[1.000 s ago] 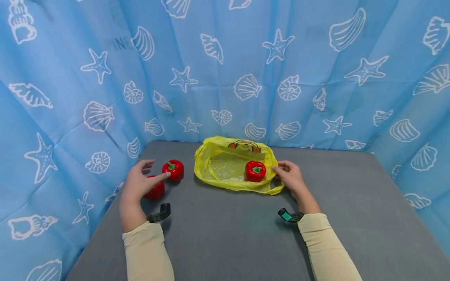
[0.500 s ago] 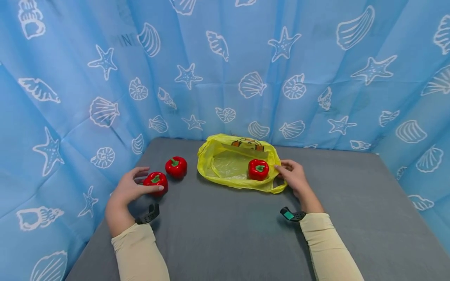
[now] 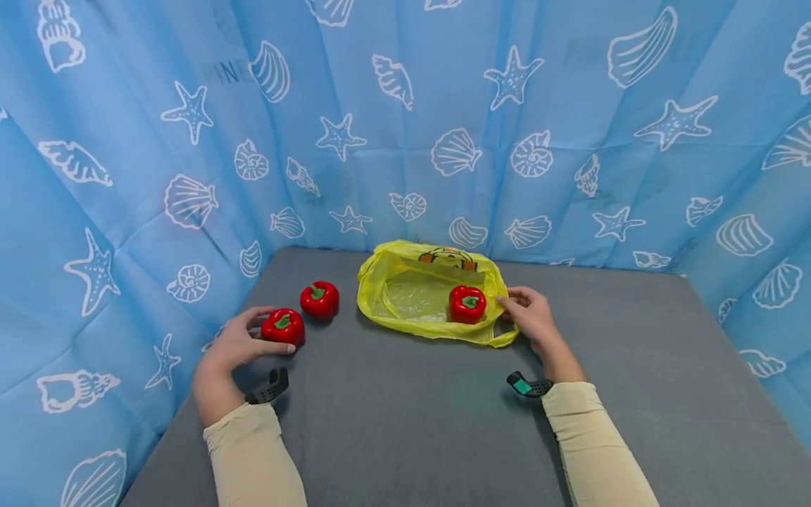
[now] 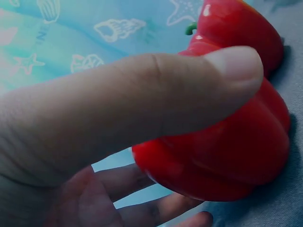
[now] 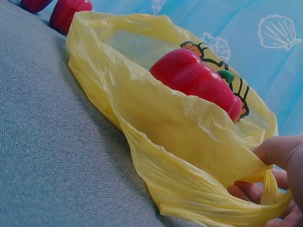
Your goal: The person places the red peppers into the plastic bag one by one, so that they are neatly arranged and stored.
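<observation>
At the left of the head view, my left hand [image 3: 222, 355] grips a red bell pepper [image 3: 285, 328], its thumb along the near side and the fingers on the far side. In the left wrist view the thumb crosses in front of that pepper. My right hand [image 3: 533, 322] pinches the right edge of a yellow plastic bag [image 3: 412, 328], close to its handle loop. The bag lies with its mouth open, and another red bell pepper [image 3: 467, 307] with a green stem sits inside on the right. A third bell pepper [image 3: 324, 303] stands just behind the held one.
Everything lies on a grey cloth-covered table [image 3: 405, 422]. A blue curtain [image 3: 393, 127] with white shells and starfish hangs behind and along both sides. Each wrist wears a black strap, such as the left strap [image 3: 271, 387].
My left hand has gone from beside the far pepper down to the near one and closed around it. The right hand stays at the bag's edge. The head view has shifted slightly.
</observation>
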The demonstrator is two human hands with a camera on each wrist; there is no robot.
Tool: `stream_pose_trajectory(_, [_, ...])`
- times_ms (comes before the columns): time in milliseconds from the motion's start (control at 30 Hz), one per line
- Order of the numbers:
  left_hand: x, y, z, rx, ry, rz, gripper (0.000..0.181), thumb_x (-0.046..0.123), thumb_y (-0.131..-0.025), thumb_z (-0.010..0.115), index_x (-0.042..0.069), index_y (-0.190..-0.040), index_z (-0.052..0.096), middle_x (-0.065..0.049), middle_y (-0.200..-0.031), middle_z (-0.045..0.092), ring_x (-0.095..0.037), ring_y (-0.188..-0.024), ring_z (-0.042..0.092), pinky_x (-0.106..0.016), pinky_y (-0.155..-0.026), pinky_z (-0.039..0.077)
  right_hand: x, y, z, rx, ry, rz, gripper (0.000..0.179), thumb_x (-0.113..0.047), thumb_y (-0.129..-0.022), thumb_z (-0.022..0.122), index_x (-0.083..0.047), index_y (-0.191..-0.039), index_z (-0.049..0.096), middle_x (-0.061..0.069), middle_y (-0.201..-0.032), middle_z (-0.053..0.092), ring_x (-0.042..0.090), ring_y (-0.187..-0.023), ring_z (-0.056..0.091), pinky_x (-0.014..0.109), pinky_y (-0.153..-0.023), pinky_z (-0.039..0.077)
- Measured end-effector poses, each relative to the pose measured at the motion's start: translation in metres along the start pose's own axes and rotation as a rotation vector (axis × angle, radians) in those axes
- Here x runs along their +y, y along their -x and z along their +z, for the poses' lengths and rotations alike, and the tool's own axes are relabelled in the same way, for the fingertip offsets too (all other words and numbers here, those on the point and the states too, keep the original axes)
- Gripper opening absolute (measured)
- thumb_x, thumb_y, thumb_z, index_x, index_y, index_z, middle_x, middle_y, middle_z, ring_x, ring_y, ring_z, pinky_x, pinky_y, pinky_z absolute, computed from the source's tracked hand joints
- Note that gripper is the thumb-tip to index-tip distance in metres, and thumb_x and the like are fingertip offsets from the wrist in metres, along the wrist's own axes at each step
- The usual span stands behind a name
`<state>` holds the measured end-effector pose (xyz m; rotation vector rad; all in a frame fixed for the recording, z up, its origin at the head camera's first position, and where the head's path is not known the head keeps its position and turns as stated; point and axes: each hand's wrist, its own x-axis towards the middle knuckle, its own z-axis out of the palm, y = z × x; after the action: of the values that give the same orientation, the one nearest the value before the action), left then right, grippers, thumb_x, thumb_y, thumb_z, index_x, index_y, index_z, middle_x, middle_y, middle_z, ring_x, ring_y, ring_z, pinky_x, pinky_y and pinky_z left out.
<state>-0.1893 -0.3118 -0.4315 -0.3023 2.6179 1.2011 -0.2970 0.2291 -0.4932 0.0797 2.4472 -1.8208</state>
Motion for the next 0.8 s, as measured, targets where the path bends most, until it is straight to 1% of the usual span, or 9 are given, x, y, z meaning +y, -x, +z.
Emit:
stream_pose_trajectory(133, [-0.0008,-0.0041,0.0017,0.0,-0.001,-0.003,0.113,0.036,-0.079,0.094,0.012,-0.166,0.027,-0.031,-0.161,0.035,-0.056,-0.144,0.034,-0.061,-0.101,0.058,-0.0009,0.0001,0.0001,0.008,0.002,0.002,0.047,-0.028,-0.106,0.066,0.003,-0.14,0.06,0.008,-0.114,0.069,0.005,-0.089,0.068,0.023,-0.084,0.063])
stream_pose_trajectory(267, [-0.0028,-0.0069,0.0029,0.003,-0.002,-0.001,0.111,0.035,-0.08,0.093,0.012,-0.166,0.028,-0.03,-0.16,0.035,-0.056,-0.142,0.035,-0.06,-0.099,0.058,-0.0013,0.0005,0.0002,0.009,0.0,0.001,0.046,-0.028,-0.106,0.066,0.003,-0.139,0.061,0.007,-0.113,0.07,0.006,-0.09,0.068,0.024,-0.084,0.063])
stream_pose_trajectory(533, [-0.0042,-0.0081,0.0033,0.016,-0.008,-0.003,0.108,0.038,-0.081,0.092,0.01,-0.164,0.03,-0.03,-0.159,0.036,-0.055,-0.141,0.036,-0.06,-0.1,0.058,0.0017,-0.0001,0.0009,0.009,-0.01,-0.005,0.046,-0.028,-0.105,0.067,0.003,-0.139,0.061,0.007,-0.112,0.071,0.005,-0.088,0.068,0.022,-0.082,0.063])
stream_pose_trajectory(667, [-0.0032,-0.0069,0.0028,0.043,-0.008,-0.011,0.108,0.043,-0.082,0.09,0.01,-0.165,0.029,-0.03,-0.16,0.036,-0.054,-0.142,0.034,-0.064,-0.102,0.054,0.0016,-0.0004,0.0012,0.013,-0.004,-0.005,0.047,-0.028,-0.105,0.067,0.003,-0.14,0.061,0.01,-0.115,0.07,0.005,-0.088,0.067,0.021,-0.081,0.062])
stream_pose_trajectory(800, [-0.0007,-0.0064,0.0007,0.094,0.003,0.0,0.11,0.046,-0.085,0.088,0.008,-0.167,0.024,-0.03,-0.163,0.034,-0.054,-0.145,0.033,-0.068,-0.106,0.051,0.0014,-0.0013,0.001,0.016,-0.005,-0.005,0.047,-0.028,-0.105,0.067,0.003,-0.14,0.061,0.01,-0.115,0.07,0.005,-0.088,0.067,0.021,-0.081,0.062])
